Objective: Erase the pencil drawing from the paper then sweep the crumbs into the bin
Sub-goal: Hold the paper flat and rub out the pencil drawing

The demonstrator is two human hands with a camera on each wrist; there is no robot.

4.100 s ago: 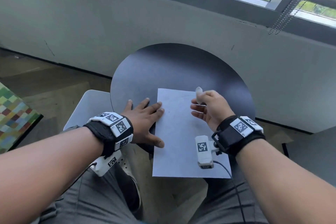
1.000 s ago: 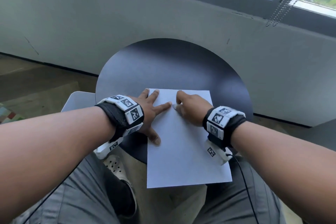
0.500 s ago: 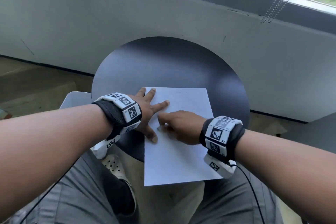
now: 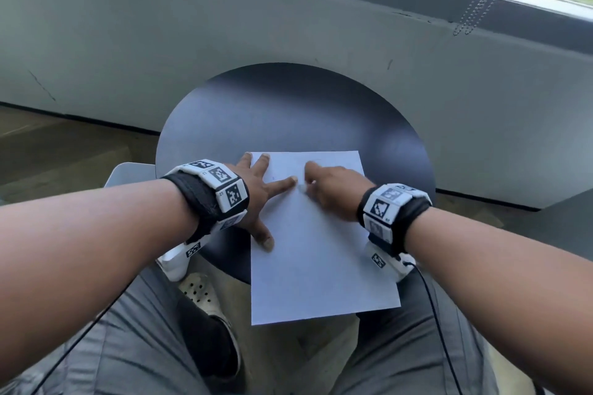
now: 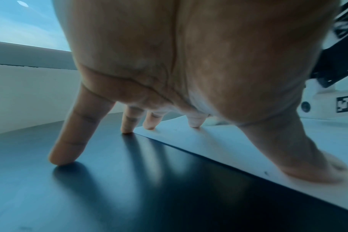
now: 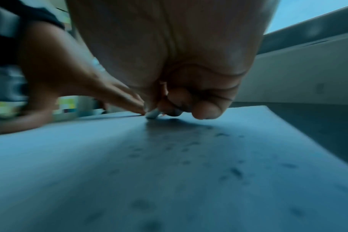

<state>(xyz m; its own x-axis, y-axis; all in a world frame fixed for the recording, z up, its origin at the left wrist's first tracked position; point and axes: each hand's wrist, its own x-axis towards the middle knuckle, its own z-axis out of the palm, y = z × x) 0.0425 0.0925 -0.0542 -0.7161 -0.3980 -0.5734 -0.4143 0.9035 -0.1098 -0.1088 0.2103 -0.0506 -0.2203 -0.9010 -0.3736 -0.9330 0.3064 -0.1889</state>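
Note:
A white sheet of paper (image 4: 317,253) lies on the round dark table (image 4: 288,112), its near end hanging over the table's edge. My left hand (image 4: 256,192) is spread flat with straight fingers, pressing the paper's left edge (image 5: 218,146); its little finger rests on the bare table. My right hand (image 4: 330,192) is curled and pinches a small white eraser (image 6: 152,115) against the paper near my left index fingertip. Dark eraser crumbs (image 6: 234,172) are scattered on the paper (image 6: 169,180) behind the eraser. Any pencil marks are too faint to make out.
A grey wall (image 4: 288,29) under a window stands just behind the table. A light grey chair seat (image 4: 128,173) shows at the left, and my legs in grey trousers (image 4: 128,346) are below the table's near edge. No bin is in view.
My right hand was raised off the paper four seconds ago, then came down. In the last half second it slid back up the paper toward my left index finger.

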